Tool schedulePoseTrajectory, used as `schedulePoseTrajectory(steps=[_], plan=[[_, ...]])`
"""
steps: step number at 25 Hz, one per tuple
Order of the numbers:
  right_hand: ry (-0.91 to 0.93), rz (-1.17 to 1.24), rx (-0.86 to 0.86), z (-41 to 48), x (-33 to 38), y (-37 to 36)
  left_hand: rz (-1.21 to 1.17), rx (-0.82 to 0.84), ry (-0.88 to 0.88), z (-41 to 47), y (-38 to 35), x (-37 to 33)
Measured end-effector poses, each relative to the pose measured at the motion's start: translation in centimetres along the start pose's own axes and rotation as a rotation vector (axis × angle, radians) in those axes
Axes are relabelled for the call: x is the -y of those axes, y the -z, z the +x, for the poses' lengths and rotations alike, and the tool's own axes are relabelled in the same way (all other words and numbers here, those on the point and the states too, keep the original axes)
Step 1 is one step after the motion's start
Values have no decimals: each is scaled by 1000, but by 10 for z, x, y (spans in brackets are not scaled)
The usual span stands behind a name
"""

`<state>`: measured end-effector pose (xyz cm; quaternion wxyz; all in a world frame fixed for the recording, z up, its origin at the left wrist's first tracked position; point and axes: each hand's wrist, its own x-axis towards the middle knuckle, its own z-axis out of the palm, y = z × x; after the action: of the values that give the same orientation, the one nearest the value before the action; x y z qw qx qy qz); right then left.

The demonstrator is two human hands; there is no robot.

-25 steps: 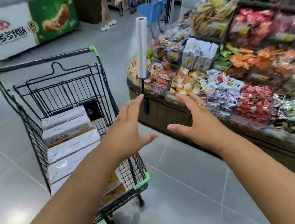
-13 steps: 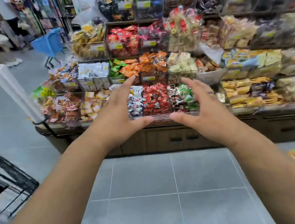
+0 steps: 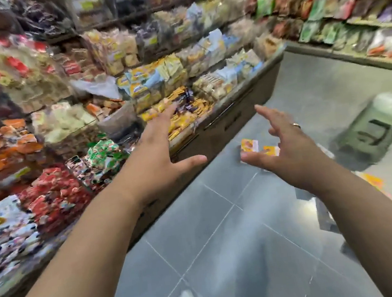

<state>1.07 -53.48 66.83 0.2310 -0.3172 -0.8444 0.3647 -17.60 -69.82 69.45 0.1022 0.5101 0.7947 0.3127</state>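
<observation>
As we look down the snack aisle, we hold both arms out in front of us. At the far left, red packets and green packets lie heaped in the bins of the desk, sorted by kind so that a shopper can choose. Our left hand hangs over the desk edge, its grip spread flat and empty, and the fingertips point toward the yellow packets. Two orange packets lie on the floor just beside the desk front; probably they fell from it. Our right hand hovers in front of them, its grip also spread, with the fingers a little bent and holding nothing. We judge it is prepared to collect them. Further right, well apart, stands a grey crate.
</observation>
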Motion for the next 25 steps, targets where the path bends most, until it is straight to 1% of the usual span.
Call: schedulePoseTrajectory(steps=[4,7,9,12,16,19,25], plan=[[-143,-13,-134,23,-28,18,-1,151,-135,77,-26,6],[-244,-60,-244,37,-43,28,-6,229,-244,130,-44,4],[-313,-74,-329,41,-52,32,-16,295,-303,159,-59,-1],[-404,-84,-408,40,-70,38,-43,382,-413,197,-88,-14],[-517,-88,-494,35,-102,66,-103,486,-477,236,-134,-53],[-537,-88,-519,37,-130,88,-102,510,-522,257,-163,-80],[-585,-83,-551,65,-213,180,-80,544,-555,321,-241,-164]])
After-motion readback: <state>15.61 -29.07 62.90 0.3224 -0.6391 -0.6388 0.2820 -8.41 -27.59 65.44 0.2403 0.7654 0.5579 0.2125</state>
